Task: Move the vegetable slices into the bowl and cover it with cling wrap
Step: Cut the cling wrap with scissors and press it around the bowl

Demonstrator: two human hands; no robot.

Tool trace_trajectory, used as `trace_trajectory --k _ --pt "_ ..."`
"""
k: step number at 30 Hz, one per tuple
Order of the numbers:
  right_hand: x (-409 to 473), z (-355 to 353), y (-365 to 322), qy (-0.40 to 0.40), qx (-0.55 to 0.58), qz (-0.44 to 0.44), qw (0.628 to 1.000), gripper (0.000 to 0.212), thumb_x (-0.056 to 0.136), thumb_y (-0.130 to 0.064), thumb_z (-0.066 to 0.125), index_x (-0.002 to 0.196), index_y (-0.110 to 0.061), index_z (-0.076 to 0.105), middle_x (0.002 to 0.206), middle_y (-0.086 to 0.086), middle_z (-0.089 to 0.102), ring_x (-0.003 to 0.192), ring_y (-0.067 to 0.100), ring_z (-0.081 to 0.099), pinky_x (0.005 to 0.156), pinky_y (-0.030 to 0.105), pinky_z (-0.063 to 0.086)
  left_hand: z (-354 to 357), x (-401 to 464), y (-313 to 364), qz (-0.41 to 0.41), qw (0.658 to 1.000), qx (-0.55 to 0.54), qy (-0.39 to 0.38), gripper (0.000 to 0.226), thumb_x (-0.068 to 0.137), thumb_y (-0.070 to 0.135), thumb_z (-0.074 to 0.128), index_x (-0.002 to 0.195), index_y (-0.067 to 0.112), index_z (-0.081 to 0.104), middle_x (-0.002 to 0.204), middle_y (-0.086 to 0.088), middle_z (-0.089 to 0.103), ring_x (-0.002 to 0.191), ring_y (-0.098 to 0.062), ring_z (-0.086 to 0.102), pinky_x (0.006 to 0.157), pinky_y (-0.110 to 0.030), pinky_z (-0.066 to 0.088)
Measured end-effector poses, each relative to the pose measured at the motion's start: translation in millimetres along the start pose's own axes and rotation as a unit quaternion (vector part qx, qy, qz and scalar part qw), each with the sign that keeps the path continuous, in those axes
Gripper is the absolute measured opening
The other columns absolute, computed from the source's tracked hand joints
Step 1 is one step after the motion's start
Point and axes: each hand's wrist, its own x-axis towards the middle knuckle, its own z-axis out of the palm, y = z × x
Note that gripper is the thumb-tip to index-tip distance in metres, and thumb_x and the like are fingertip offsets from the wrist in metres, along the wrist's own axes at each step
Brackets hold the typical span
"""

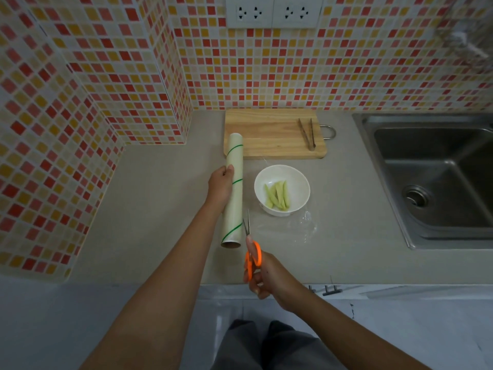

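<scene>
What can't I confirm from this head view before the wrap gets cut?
- Cling wrap: clear film, nearly invisible; whether it spans the bowl or joins the roll can't be told.
- Left hand fingers: hidden behind the roll.
- Scissors blades: thin; open or closed is unclear.
- Right hand covers part of the handles.
- Tongs on the cutting board: too small for detail.

No readable text.
The cling wrap roll bears only green diagonal stripes (no letters, brand or numbers legible).
</scene>
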Motion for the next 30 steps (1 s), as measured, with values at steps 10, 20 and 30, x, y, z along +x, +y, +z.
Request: trace_trajectory --k 10,20,30 --pt "-3 5 5 0.039 0.009 -0.11 0.993 0.065 0.071 -0.073 0.049 0.063 -0.009 0.045 0.047 0.001 0.047 0.036 0.012 0.035 0.042 0.02 0.028 0 1 0 0.0 1.0 -0.001 0.004 0.03 0.099 0.028 0.039 0.081 0.007 0.052 0.079 -0.016 0.05 0.073 -0.02 0.046 0.068 -0.033 0.034" --pt "3 4 4 0.049 0.002 -0.124 0.991 0.064 0.082 -0.068 0.049 0.06 -0.007 0.047 0.053 0.013 0.053 0.033 0.015 0.039 0.039 0.019 0.031 0 0 0 -0.005 1.0 -0.006 0.009 0.029 0.099 0.026 0.039 0.08 0.008 0.051 0.078 -0.016 0.048 0.072 -0.02 0.044 0.066 -0.032 0.033" --pt "22 0 -16 0.057 -0.023 -0.101 0.993 0.071 0.079 -0.075 0.044 0.054 -0.009 0.05 0.056 0.015 0.053 0.031 0.016 0.038 0.038 0.017 0.028 -1 -3 -2 -0.015 1.0 -0.002 0.008 0.031 0.099 0.027 0.038 0.078 0.008 0.051 0.076 -0.017 0.048 0.072 -0.021 0.046 0.067 -0.033 0.035"
